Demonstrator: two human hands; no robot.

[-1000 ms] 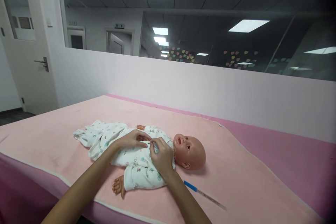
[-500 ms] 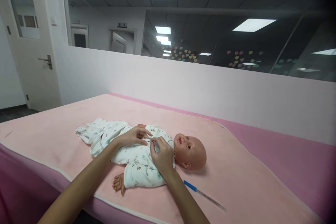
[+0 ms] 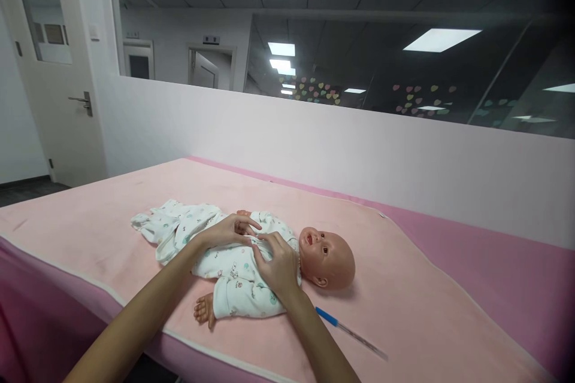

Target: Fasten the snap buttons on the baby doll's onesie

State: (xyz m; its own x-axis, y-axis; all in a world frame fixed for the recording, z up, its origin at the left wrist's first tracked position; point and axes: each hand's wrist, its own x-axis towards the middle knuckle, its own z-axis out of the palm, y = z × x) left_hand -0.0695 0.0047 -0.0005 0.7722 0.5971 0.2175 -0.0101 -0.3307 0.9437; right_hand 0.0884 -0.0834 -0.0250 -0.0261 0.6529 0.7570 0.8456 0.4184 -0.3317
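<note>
Near edge of the pink mat runs slantwise on the wearer's side of both hands. Past the fingertips the mat spreads toward a low white wall, with a darker pink strip along its far margin. Room lies beyond the fingers and out past the right hand.

Doll on its back, directly under the fingers. White printed outfit touches both hands at the chest; its leg end trails off left of the left hand. Doll's head just right of the right hand. One doll's hand lies nearer the wearer than either set of fingertips. Blue-ended stick sits just right of the right forearm, apart from the fingers.

Left thumb and forefinger curved, tips apart; right thumb and forefinger slightly parted over the cloth. Cannot tell whether either hand pinches any fabric. Cloth between the tips partly hidden, left forearm covers some of the outfit, both forearms cut off below. Stick's thin end blurred.
</note>
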